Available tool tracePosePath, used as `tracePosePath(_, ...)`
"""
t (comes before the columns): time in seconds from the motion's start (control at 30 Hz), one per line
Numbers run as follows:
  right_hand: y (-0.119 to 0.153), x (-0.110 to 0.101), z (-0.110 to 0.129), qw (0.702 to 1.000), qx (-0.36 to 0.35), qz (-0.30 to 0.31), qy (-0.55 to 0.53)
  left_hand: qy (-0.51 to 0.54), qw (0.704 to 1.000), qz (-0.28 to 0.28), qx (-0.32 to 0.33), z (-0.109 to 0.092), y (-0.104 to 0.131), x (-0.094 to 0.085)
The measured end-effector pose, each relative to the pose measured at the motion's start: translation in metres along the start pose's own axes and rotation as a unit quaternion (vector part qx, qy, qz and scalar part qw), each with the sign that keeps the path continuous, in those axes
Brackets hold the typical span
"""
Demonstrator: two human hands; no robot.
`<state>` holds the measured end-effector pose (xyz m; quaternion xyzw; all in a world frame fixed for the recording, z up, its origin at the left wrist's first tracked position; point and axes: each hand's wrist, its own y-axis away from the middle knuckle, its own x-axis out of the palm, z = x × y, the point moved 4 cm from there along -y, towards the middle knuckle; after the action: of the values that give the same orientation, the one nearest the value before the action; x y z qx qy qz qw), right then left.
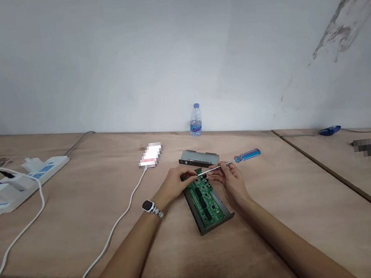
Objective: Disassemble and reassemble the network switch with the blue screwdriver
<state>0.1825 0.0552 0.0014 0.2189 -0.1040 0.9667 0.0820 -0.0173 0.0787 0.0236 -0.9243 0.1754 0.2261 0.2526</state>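
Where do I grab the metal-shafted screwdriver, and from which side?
The metal-shafted screwdriver with the translucent blue handle is probably best gripped around that thick handle, from the right. The handle points right and is uncovered, while the bare right hand holds the slim shaft and the tip lies close to the bare left hand.

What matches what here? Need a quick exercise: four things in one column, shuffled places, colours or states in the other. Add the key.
Things
1. screwdriver
2. circuit board
3. bottle
4. power strip

Places, colours, states
A. upright, blue cap
B. shaft in the right grip
C. white, at the left of the view
D. green, with dark components

Pairs: 1-B, 2-D, 3-A, 4-C
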Motion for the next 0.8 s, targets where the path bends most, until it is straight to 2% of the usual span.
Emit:
tracePosePath(0.23,0.0007,-0.0032,-0.0063,0.998,0.009,-0.042,-0.04,0.012,1.0,-0.004,0.0,0.0016,-0.0019,-0.0036)
tracePosePath(0.57,-0.0013,-0.0064,-0.0068,0.997,0.025,-0.043,-0.057,0.013,1.0,-0.013,-0.017,0.005,-0.0051,-0.0037)
tracePosePath(0.8,-0.0008,-0.0061,-0.0051,0.996,0.035,-0.061,-0.056,0.002,1.0,0.025,0.015,-0.0017,-0.0072,0.0025)
